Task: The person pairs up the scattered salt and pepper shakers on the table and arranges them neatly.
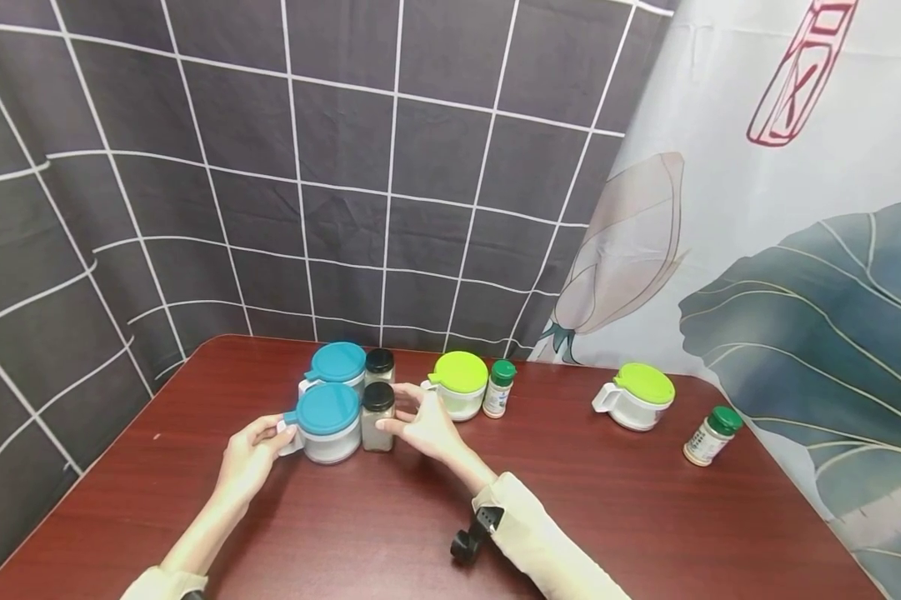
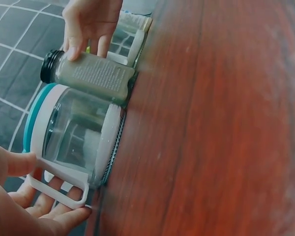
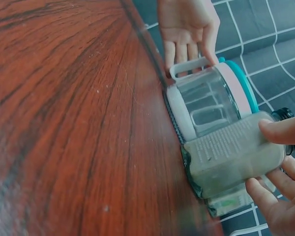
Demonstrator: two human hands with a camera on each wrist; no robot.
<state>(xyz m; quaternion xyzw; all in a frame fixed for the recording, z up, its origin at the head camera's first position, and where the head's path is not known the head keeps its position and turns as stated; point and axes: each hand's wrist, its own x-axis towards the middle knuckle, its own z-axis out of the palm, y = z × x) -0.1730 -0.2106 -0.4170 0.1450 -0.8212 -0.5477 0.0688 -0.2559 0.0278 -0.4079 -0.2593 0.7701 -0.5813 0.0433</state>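
My left hand [image 1: 246, 460] holds the white handle of the front seasoning jar [image 1: 332, 446], a clear pot with a blue lid. In the left wrist view the thumb lies on top of the handle [image 2: 64, 189] and the fingers pass beneath it. With thumb and fingers my right hand [image 1: 433, 427] pinches a square spice bottle [image 1: 378, 427] that has a black cap and greyish contents. That bottle stands upright right beside the jar's right side. Directly behind them are another blue-lidded jar [image 1: 337, 362] and another black-capped bottle [image 1: 380, 363], partly hidden.
To the right stand a green-lidded jar [image 1: 461, 403] and a green-capped shaker [image 1: 498, 392]. Farther right are another green-lidded jar [image 1: 636, 410] and shaker [image 1: 708, 437]. Dark gridded cloth [image 1: 345, 225] hangs behind the red-brown table [image 1: 330, 533].
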